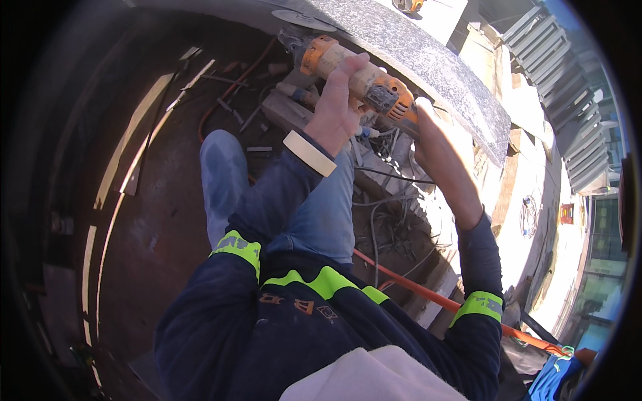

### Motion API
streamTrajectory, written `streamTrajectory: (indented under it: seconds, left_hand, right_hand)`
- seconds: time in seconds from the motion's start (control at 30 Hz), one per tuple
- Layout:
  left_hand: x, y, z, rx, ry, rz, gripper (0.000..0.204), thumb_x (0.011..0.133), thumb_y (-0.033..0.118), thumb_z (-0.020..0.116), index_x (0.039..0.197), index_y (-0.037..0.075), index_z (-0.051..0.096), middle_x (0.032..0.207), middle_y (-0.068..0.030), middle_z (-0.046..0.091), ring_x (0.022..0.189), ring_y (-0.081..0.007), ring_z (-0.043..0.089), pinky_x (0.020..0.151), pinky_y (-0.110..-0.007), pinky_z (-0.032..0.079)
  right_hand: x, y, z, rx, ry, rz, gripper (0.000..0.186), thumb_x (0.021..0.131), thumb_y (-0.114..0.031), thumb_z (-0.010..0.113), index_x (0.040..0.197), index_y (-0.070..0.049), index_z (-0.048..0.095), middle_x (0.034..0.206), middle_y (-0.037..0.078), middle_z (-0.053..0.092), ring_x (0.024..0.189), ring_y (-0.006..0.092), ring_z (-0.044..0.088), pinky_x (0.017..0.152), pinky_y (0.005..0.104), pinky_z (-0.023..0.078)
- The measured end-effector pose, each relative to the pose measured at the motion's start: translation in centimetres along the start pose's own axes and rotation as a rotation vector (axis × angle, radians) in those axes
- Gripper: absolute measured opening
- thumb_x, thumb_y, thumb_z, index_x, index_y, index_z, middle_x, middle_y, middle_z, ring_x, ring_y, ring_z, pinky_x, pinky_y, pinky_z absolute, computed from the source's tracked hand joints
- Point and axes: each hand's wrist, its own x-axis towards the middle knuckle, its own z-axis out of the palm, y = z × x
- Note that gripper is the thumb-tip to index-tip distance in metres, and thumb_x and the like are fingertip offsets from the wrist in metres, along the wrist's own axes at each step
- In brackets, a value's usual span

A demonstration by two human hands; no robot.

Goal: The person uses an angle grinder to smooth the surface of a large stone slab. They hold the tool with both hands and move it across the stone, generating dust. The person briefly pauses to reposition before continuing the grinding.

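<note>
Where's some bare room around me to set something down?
The brown floor between the faded blue jeans and long pale strips looks mostly bare; so does the grey speckled stone slab beyond the orange-and-beige power tool in your left hand and right hand. Right of your legs, it's crowded with thin grey cable and pale scraps.

The power tool [369, 80] mixes orange with dusty beige and a dark grey patch, while the slab [435, 75] on the far side is speckled grey and white. The jacket [214, 327] is navy, crossed by fluorescent yellow-green bands [331, 281], over faded blue jeans [224, 170] and below a cream wristband [309, 153]. At right, the strap [414, 289] is orange and the near cloth [554, 378] bright blue; at left, the floor [154, 247] is reddish brown.
</note>
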Motion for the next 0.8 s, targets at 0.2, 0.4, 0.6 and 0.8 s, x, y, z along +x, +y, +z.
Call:
streamTrajectory:
  seconds: [0.2,0.4,0.6,0.8]
  left_hand:
    - [-2.5,-3.9,1.4,0.0,-0.05,-0.026,0.042,0.098,0.039,0.081,0.129,0.015,0.065,0.117,-0.0014,0.073,0.112,-0.0147,0.072,0.096,-0.036,0.053]
    - [-2.1,-4.9,1.2,-0.013,-0.079,-0.03,0.042,0.1,0.038,0.08,0.13,0.013,0.066,0.12,-0.0015,0.074,0.115,-0.0145,0.071,0.096,-0.036,0.054]
    - [-0.8,-3.1,0.4,-0.002,-0.037,0.007,0.042,0.097,0.038,0.081,0.128,0.014,0.065,0.121,-0.0025,0.073,0.115,-0.0174,0.072,0.097,-0.039,0.055]
    - [0.5,-1.1,-0.9,0.021,-0.046,0.009,0.041,0.097,0.038,0.081,0.127,0.016,0.065,0.121,-0.004,0.073,0.118,-0.0199,0.073,0.099,-0.043,0.056]
  right_hand:
    - [-4.0,2.9,0.6,-0.125,0.003,0.109,0.043,0.098,-0.011,0.071,0.14,-0.01,0.06,0.094,0.02,0.074,0.074,0.0413,0.075,0.065,0.0496,0.059]
    - [-4.6,3.4,0.4,-0.129,0.025,0.089,0.045,0.099,-0.015,0.071,0.142,-0.011,0.059,0.093,0.019,0.075,0.074,0.0402,0.075,0.065,0.0503,0.059]
    - [-2.5,2.3,0.9,-0.207,-0.01,0.093,0.051,0.093,-0.013,0.074,0.144,-0.009,0.068,0.096,0.017,0.078,0.083,0.0347,0.078,0.073,0.0464,0.061]
    - [-0.8,2.7,2.8,0.009,-0.062,0.074,0.06,0.091,0.004,0.066,0.15,-0.004,0.056,0.116,0.031,0.072,0.111,0.0485,0.072,0.091,0.0564,0.056]
